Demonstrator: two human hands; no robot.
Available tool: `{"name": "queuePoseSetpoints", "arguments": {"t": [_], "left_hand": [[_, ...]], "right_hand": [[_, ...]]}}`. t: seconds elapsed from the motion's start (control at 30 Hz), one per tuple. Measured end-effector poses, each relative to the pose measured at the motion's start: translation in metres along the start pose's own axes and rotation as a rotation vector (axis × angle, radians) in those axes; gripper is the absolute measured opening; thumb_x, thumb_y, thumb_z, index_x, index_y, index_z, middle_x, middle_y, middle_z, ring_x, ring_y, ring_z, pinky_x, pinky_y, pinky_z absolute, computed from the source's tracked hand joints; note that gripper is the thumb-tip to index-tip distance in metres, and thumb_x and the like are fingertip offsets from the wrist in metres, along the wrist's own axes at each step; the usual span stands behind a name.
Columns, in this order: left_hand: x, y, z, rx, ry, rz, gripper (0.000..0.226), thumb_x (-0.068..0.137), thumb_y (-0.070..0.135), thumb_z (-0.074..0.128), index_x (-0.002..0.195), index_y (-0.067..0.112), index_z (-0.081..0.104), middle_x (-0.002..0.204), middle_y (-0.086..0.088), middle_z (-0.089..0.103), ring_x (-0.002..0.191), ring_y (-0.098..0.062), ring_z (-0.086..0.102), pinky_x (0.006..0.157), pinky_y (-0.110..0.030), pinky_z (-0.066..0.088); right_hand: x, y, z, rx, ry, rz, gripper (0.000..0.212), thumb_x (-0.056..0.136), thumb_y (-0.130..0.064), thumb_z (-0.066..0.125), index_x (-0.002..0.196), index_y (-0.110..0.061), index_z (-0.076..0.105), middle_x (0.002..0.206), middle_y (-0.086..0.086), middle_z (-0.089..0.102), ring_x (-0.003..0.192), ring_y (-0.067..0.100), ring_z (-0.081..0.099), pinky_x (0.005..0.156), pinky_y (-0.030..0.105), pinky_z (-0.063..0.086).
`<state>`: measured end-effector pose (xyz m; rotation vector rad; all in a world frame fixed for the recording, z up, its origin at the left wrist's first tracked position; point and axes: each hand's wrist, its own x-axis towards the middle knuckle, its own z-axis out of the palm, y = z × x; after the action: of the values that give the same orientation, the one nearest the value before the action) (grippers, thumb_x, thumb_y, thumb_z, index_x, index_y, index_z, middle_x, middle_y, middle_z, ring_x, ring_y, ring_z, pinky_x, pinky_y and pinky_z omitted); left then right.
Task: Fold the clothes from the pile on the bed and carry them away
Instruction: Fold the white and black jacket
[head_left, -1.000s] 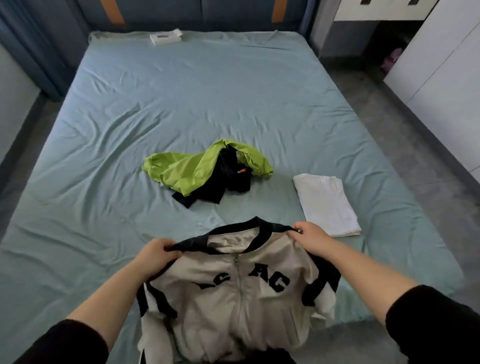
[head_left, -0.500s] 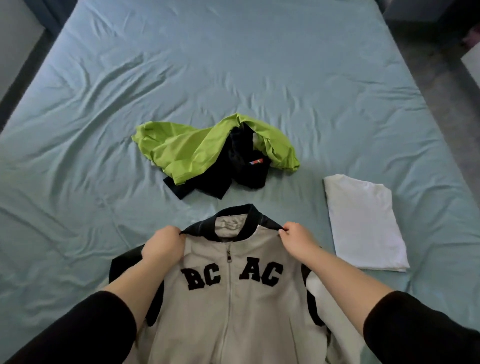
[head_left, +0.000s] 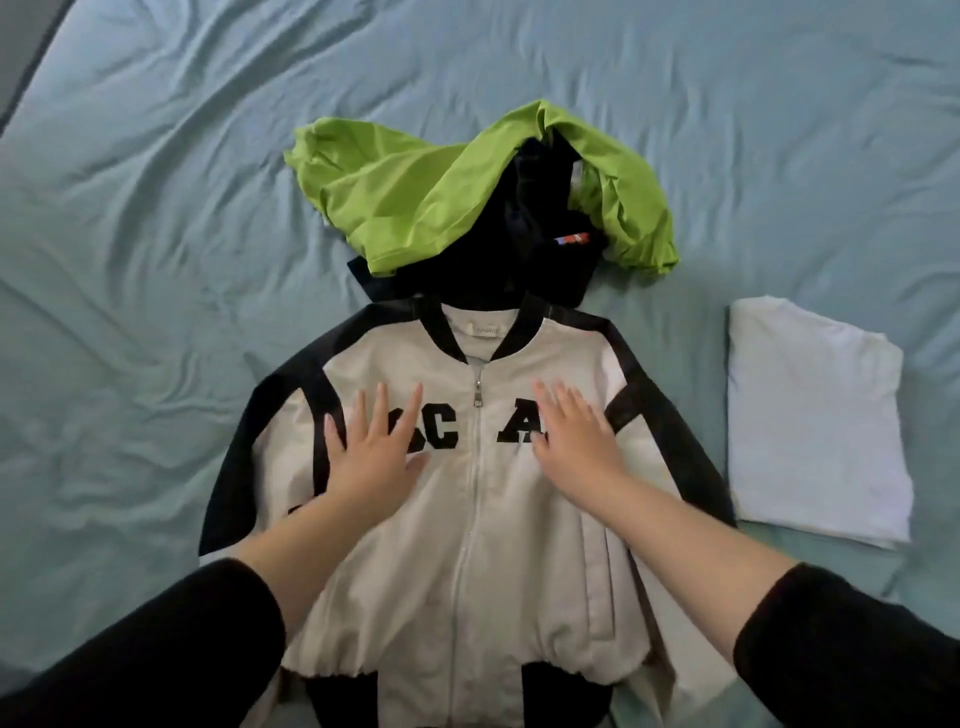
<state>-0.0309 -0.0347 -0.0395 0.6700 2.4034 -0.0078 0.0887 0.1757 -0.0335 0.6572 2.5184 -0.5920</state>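
The jacket (head_left: 467, 545) lies front-up and zipped on the bed (head_left: 156, 208), its collar touching the unfolded pile (head_left: 415, 208) behind it and a folded shirt (head_left: 810, 415) just beside its right sleeve. Both hands press flat on the chest, fingers straight and spread, gripping nothing: left hand (head_left: 371, 452) over the first letters, right hand (head_left: 574, 447) over the last. The sleeves lie crooked along the body, so folding now would likely trap lumps. A sleeve swung wide could rumple the shirt, and dragging the jacket may pull the pile along with it
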Motion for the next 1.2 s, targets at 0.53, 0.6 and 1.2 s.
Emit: {"name": "queuePoseSetpoints", "arguments": {"t": [0.53,0.6,1.2], "left_hand": [[-0.012,-0.031,0.097,0.018,-0.354,0.023,0.111,0.075,0.067,0.063,0.137,0.057,-0.028,0.152,0.002,-0.042,0.14,-0.036,-0.035,0.108,-0.073,0.005],[-0.018,-0.037,0.087,-0.003,-0.358,0.074,0.106,0.08,0.057,0.065,0.143,0.053,-0.021,0.157,0.001,-0.033,0.145,-0.033,-0.026,0.111,-0.067,0.011],[-0.085,-0.259,0.026,-0.807,-0.143,-0.471,0.029,0.096,0.01,0.041,0.123,0.006,0.052,0.122,-0.017,0.059,0.105,-0.032,0.057,0.088,-0.037,0.047]], "right_hand": [[-0.033,-0.014,0.125,-0.167,-0.339,0.089,0.107,0.076,-0.078,0.046,0.134,-0.043,-0.037,0.139,0.0,-0.056,0.135,0.034,-0.041,0.105,0.073,-0.008],[-0.038,-0.021,0.119,-0.164,-0.363,0.124,0.105,0.08,-0.072,0.049,0.139,-0.042,-0.032,0.144,0.001,-0.05,0.138,0.034,-0.037,0.107,0.071,-0.006],[-0.069,-0.314,0.171,0.677,-0.206,0.21,0.031,0.094,-0.033,0.056,0.12,-0.018,0.063,0.116,-0.003,0.064,0.109,0.013,0.058,0.086,0.017,0.039]]}}
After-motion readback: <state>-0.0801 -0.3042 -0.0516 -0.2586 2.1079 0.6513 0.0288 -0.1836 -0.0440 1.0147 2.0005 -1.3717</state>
